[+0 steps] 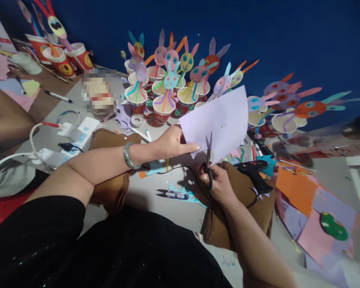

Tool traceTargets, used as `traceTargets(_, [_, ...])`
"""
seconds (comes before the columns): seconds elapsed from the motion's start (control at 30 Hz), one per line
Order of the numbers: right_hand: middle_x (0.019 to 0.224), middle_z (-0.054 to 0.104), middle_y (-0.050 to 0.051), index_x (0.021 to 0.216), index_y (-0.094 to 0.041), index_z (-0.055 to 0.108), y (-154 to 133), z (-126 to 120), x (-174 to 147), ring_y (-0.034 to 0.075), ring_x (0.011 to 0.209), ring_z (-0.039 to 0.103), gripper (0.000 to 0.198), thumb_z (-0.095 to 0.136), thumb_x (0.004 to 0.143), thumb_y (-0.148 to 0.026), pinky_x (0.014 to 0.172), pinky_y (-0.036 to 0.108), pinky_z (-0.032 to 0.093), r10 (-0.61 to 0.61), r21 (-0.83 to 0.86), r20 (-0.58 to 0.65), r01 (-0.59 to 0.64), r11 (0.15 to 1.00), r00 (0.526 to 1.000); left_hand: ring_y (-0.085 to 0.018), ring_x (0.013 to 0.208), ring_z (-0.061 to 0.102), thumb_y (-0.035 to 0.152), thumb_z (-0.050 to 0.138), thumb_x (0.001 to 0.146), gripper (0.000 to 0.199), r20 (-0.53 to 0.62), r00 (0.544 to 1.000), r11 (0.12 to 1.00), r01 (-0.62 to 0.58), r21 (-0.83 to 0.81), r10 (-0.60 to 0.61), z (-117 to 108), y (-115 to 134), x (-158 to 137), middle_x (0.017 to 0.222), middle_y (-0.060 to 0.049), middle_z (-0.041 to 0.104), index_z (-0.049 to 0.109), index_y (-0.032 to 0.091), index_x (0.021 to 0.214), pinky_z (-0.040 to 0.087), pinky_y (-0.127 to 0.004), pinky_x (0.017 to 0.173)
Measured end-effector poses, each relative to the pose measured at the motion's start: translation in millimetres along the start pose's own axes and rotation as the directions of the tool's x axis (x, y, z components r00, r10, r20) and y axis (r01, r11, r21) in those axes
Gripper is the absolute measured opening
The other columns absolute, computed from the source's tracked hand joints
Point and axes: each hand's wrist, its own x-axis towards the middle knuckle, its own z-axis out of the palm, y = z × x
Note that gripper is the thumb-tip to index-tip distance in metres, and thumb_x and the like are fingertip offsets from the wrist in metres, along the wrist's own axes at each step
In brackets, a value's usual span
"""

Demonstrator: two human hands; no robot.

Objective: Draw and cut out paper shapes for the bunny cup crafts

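Two hands [169,144] [221,186], one pair of scissors [209,150], one thread snipper [177,195], one bangle [127,156], one tape roll [133,121] and one raised lilac sheet [222,116] showed.

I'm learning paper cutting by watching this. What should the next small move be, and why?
Probably a gentle closing of the scissors on the lilac sheet: the right hand has them slightly open at its lower edge, and the left hand grips the sheet close by.

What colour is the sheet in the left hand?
The sheet is pale purple; see head view.
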Motion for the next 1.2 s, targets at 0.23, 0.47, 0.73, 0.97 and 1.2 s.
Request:
traceTargets(0.23, [0.058,0.051,-0.002,0.061,-0.020,0.054,-4.7,0.7,0.1,0.011,0.054,0.041,0.053,0.078,0.068,-0.066,0.052,0.026,0.039,0.021,0.002,0.003,-0.021,1.000,1.000,-0.015,0.073,0.062,0.036,0.075,0.077,0.025,0.022,1.000,1.000,-0.001,0.010,0.000,-2.9,0.8,2.3,0.080,-0.006,0.071,0.069,0.012,0.082,0.054,-0.029,0.070])
traceTargets(0.47, [0.058,0.053,0.000,0.059,-0.020,0.053,-2.1,0.0,0.7,0.012,0.054,0.043,0.054,0.077,0.067,-0.068,0.053,0.027,0.039,0.007,-0.019,-0.005,-0.008,1.000,1.000,-0.017,0.078,0.066,0.039,0.080,0.074,0.033,0.015,1.000,0.997,0.005,-0.078,-0.004,-1.7,-4.9,4.2,0.086,-0.007,0.073,0.068,0.012,0.089,0.056,-0.031,0.074])
traceTargets(0.73, [0.058,0.051,0.000,0.059,-0.020,0.053,-1.1,-0.1,-0.5,0.013,0.055,0.042,0.054,0.075,0.069,-0.068,0.054,0.028,0.038,0.044,-0.006,0.000,-0.044,0.999,0.999,-0.016,0.084,0.068,0.037,0.082,0.073,0.038,-0.014,1.000,0.993,-0.015,-0.113,0.014,-3.2,-7.9,5.1,0.091,-0.005,0.074,0.065,0.013,0.096,0.057,-0.028,0.075])
traceTargets(0.97, [0.060,0.054,0.001,0.061,-0.020,0.055,3.5,-0.8,-0.6,0.015,0.058,0.047,0.058,0.071,0.069,-0.075,0.056,0.028,0.041,0.012,-0.017,-0.025,-0.012,1.000,1.000,-0.015,0.082,0.068,0.030,0.077,0.076,0.032,-0.014,1.000,0.993,-0.018,-0.119,0.016,-3.6,-8.6,5.1,0.091,-0.005,0.073,0.064,0.012,0.098,0.057,-0.028,0.074])
traceTargets(1.2, [0.062,0.059,0.002,0.062,-0.019,0.057,4.8,-1.0,-0.2,0.015,0.059,0.051,0.059,0.071,0.067,-0.076,0.058,0.028,0.045,0.010,-0.030,-0.035,-0.011,0.999,0.999,-0.013,0.079,0.067,0.029,0.076,0.077,0.030,-0.006,0.998,0.990,-0.063,-0.126,0.063,-4.2,-11.9,6.4,0.088,-0.005,0.072,0.063,0.011,0.098,0.056,-0.025,0.070])
